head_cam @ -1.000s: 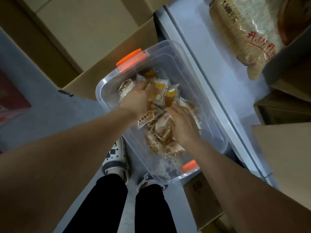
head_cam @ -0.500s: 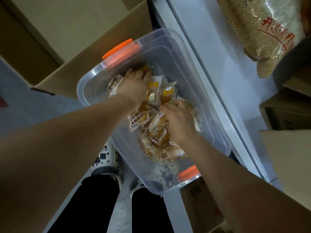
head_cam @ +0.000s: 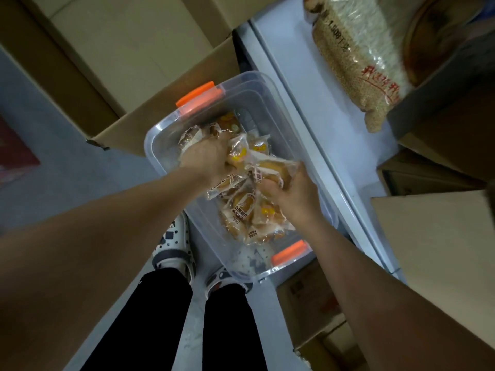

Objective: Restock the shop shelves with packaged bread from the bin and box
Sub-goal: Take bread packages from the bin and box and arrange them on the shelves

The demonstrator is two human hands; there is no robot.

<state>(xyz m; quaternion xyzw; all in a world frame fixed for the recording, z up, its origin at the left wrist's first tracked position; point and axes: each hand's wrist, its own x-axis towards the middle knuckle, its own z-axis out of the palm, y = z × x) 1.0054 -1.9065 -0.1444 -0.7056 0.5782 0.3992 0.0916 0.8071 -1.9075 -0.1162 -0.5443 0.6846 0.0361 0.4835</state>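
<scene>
A clear plastic bin (head_cam: 160,135) with orange latches sits on the floor in front of me and holds several small packets of bread (head_cam: 242,207). My left hand (head_cam: 206,159) is down in the far half of the bin, its fingers curled into a bunch of packets. My right hand (head_cam: 292,194) grips a raised bread packet (head_cam: 270,168) above the pile. Packets under both hands are partly hidden.
A white shelf (head_cam: 316,108) runs along the bin's right side, with a large bag of grain (head_cam: 356,62) on it. Cardboard boxes (head_cam: 150,57) stand behind the bin, another box (head_cam: 439,253) at the right and one (head_cam: 316,303) by my feet.
My right hand has closed on a packet and lifted it up from the pile. My left hand has gathered packets under its fingers at the far end.
</scene>
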